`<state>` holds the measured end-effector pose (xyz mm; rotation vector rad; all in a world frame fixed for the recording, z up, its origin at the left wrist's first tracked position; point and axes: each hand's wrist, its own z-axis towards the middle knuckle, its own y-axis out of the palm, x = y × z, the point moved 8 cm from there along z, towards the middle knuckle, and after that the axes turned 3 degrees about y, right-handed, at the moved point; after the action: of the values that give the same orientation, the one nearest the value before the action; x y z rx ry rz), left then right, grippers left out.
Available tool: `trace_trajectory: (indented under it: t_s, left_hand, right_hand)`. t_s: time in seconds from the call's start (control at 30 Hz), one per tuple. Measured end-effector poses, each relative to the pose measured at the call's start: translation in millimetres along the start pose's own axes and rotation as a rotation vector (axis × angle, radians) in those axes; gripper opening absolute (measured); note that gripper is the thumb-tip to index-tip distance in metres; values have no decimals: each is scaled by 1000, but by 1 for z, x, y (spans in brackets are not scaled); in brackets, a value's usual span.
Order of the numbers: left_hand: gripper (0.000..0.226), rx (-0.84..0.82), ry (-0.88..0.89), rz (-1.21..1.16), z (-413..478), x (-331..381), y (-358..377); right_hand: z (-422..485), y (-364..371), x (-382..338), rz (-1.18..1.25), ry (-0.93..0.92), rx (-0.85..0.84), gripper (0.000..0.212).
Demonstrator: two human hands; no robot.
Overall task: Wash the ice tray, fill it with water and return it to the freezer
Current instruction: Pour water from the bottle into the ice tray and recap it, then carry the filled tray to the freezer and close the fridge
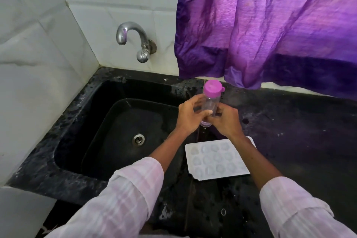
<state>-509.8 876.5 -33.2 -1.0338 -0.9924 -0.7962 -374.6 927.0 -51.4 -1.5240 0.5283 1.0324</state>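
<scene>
One tap [133,40] is hanging above one black sink [123,125]. The left grip [188,116] and right grip [227,121] are both curling round one clear bottle [211,102], pink-capped, nearly upright. One white ice tray [216,158] is lying flat on the desk [299,131], just right of the sink, beneath the right forearm.

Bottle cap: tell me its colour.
Pink-magenta. The bottle cap tops a clear bottle held in both hands; the head view shows it.
</scene>
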Motion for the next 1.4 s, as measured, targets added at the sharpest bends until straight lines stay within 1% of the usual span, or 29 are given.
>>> trace_trajectory:
  t_s: [0.2,0.37,0.6,0.67,0.77,0.8,0.83,0.9,1.0,1.03,1.07,1.13,1.2,1.3,1.4]
  left_hand:
    - [59,-10,-58,-39,16,-21,26]
    - [59,-18,-74,-63,30,-28,35]
    - [57,-19,-81,-44,31,-33,38]
    - [55,-16,-80,-26,28,-33,37]
    - [50,-20,-125,22,17,-35,33]
    - [48,-13,-146,49,11,-38,30]
    - [46,-4,-169,83,1,-40,25]
    - [38,24,-211,141,-23,-46,13]
    - [25,113,-282,144,-67,-60,-8]
    - [22,142,-308,139,-82,-66,-13]
    - [21,162,-337,138,-95,-71,-16]
    - [21,183,-393,135,-116,-79,-18]
    - [21,199,-429,129,-132,-84,-17]
    - [22,200,-463,130,-143,-89,-13]
    - [24,189,-480,132,-146,-91,-10]
  right_hand:
    - [16,-4,24,-42,5,21,34]
    - [25,-5,35,-2,27,49,31]
    - [26,-5,42,38,27,47,29]
    - [26,-4,44,53,40,18,33]
    - [20,-4,51,99,112,-48,51]
    - [15,-8,57,122,150,-24,56]
    - [9,-15,63,133,177,19,56]
    - [-10,-28,69,107,196,60,44]
    - [-44,-33,73,35,183,-43,23]
    - [-55,-37,75,4,174,-55,20]
    - [-64,-42,79,-25,176,-28,18]
    - [-80,-59,90,-68,197,84,16]
    - [-92,-73,99,-111,224,158,17]
    - [-103,-81,109,-198,199,191,24]
    - [-112,-84,121,-261,242,190,30]
